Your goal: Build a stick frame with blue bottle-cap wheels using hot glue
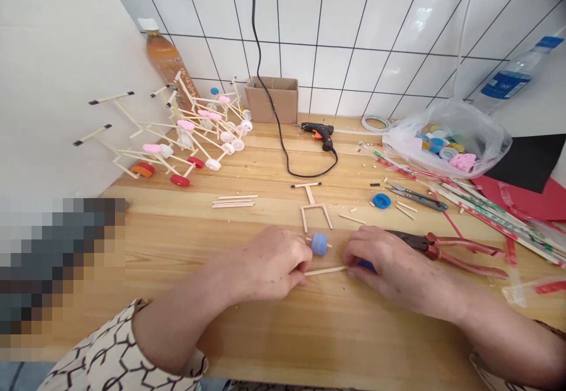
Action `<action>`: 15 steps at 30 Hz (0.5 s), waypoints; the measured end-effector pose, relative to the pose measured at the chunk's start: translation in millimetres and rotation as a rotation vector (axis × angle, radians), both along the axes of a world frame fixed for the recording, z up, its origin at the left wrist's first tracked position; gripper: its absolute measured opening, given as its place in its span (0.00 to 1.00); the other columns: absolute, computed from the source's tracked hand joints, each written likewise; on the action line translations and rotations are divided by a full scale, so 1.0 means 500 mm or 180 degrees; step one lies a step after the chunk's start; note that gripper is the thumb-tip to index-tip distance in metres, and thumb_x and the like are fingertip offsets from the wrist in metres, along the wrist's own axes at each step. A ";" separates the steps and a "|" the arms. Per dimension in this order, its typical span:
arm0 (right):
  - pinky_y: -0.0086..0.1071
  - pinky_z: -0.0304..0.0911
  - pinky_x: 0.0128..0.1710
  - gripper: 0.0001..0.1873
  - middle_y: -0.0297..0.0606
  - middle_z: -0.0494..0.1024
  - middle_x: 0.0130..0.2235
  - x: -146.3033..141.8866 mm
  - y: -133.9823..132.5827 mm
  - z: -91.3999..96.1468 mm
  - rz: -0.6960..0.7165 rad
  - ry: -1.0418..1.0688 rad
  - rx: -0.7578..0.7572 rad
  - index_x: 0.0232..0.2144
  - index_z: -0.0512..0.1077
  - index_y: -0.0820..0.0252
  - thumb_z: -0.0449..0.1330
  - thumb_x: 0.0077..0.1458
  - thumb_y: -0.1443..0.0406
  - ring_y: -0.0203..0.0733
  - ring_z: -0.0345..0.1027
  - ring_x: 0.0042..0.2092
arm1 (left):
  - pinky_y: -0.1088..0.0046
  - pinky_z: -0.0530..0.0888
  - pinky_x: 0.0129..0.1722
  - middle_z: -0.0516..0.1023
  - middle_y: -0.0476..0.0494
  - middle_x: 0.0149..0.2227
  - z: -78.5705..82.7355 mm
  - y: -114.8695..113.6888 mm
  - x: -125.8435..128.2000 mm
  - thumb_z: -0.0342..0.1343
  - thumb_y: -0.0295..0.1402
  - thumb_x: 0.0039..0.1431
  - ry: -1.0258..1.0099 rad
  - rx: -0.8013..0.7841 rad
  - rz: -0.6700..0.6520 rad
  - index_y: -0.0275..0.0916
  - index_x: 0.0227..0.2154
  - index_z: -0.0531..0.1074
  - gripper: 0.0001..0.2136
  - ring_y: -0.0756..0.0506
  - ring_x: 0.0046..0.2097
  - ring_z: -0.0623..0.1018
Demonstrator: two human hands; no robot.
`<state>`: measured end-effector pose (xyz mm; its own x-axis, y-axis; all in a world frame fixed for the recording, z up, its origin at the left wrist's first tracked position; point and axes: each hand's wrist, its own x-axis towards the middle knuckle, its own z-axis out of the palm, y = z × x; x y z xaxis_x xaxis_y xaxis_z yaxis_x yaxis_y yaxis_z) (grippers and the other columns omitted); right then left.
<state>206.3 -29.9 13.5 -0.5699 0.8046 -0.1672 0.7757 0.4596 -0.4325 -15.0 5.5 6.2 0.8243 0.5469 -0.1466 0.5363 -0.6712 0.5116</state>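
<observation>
Along the back of the desk (265,344), under the white tile wall (345,31), you have a heap of finished stick-and-cap models (181,137) on your left, a black hot glue gun (316,134) in the middle, and a clear plastic bag of bottle caps (446,137) on your right. Red-handled pliers (469,258) lie with their head beneath your right hand (389,270), and a small stick frame (312,202) sits just ahead of your hands. Your left hand (272,264) is curled, its fingertips (306,274) coming down on the left end of a flat wooden stick (325,271) and appearing to pinch it against the desk. Your right hand is curled too, its fingers (349,258) at the stick's right end, though you can't tell from this view whether they grip it. A blue object (366,266) shows under that palm, mostly hidden. Keep the stick flat and steady between your fingertips, so it doesn't roll. The stick lies between your hands, right at your fingertips. Just above it, almost touching it, a blue bottle cap (319,243) stands on the desk with a short stick through it.
</observation>
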 end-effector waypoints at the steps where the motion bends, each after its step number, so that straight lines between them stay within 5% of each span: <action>1: 0.34 0.59 0.36 0.08 0.35 0.71 0.28 -0.003 -0.001 -0.001 0.0011 -0.0032 0.0028 0.25 0.67 0.58 0.54 0.52 0.73 0.40 0.64 0.34 | 0.76 0.66 0.29 0.75 0.52 0.26 0.000 -0.001 0.000 0.60 0.25 0.48 0.0013 0.0005 -0.0006 0.38 0.20 0.70 0.06 0.49 0.30 0.74; 7: 0.35 0.58 0.35 0.11 0.37 0.71 0.28 -0.010 -0.006 0.011 0.0184 -0.0209 0.0199 0.24 0.63 0.59 0.49 0.55 0.74 0.41 0.61 0.34 | 0.76 0.66 0.28 0.74 0.51 0.26 0.006 -0.005 0.002 0.60 0.27 0.49 -0.0024 0.0109 -0.0042 0.38 0.21 0.70 0.06 0.49 0.30 0.73; 11: 0.34 0.58 0.34 0.09 0.37 0.70 0.28 -0.004 -0.010 0.029 0.0205 -0.0058 0.0278 0.25 0.64 0.59 0.49 0.56 0.72 0.41 0.61 0.34 | 0.73 0.69 0.35 0.75 0.45 0.32 0.005 -0.016 0.008 0.57 0.37 0.55 -0.0825 0.0535 -0.0008 0.36 0.30 0.72 0.08 0.47 0.36 0.73; 15: 0.34 0.58 0.34 0.07 0.36 0.70 0.29 -0.005 -0.018 0.036 0.0229 0.0223 0.0207 0.27 0.64 0.59 0.52 0.55 0.72 0.40 0.61 0.34 | 0.72 0.69 0.37 0.74 0.43 0.31 -0.005 -0.036 0.019 0.49 0.35 0.61 -0.1147 0.0830 -0.0090 0.35 0.32 0.72 0.10 0.47 0.35 0.73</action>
<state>203.9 -38.9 31.5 -0.6349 0.7690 -0.0737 0.7087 0.5418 -0.4519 -5.3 -12.6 3.6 0.8127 0.5039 0.2927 0.3342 -0.8145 0.4743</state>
